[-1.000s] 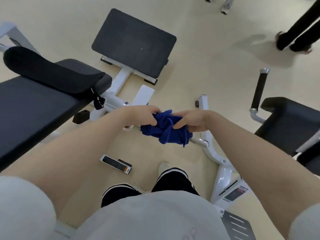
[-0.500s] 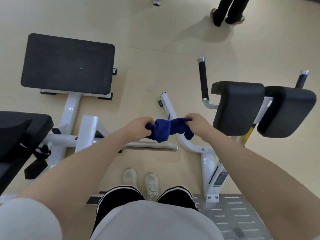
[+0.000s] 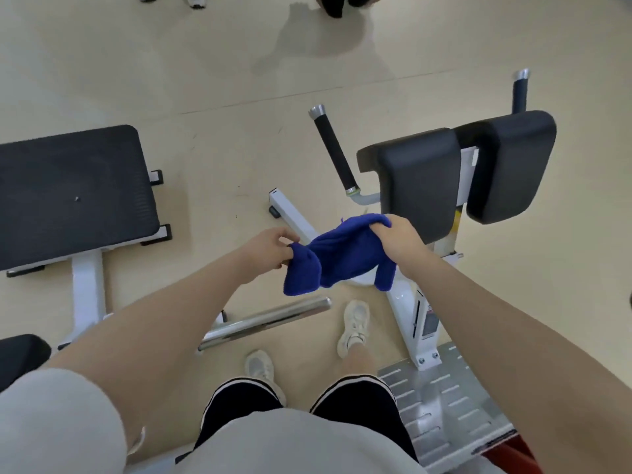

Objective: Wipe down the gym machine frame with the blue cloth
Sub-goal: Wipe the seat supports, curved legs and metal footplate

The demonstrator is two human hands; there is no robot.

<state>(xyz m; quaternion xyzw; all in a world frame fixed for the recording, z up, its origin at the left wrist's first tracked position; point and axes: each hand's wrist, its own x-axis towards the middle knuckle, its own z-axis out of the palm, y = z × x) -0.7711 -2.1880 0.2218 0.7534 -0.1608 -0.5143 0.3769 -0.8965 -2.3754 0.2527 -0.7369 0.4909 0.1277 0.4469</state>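
Note:
A crumpled blue cloth [image 3: 337, 260] hangs in the air between both hands, above the white machine frame [image 3: 408, 304]. My left hand [image 3: 268, 249] pinches the cloth's left end. My right hand [image 3: 398, 239] grips its upper right end from above. The frame's white floor tube [image 3: 287, 212] runs from the far left toward me and passes under the cloth. Two black pads [image 3: 422, 181] sit on the frame to the right, with a black-gripped handle [image 3: 333, 150] beside them.
A chrome bar [image 3: 265, 323] lies low near my feet [image 3: 354, 328]. A perforated metal footplate [image 3: 441, 405] is at the lower right. A black platform [image 3: 73, 191] on a white post stands at left. Another person's feet [image 3: 333, 5] are at the top edge.
The view has swung right and closer to the padded machine. My hands moved apart and to the right, and the cloth is spread out more between them.

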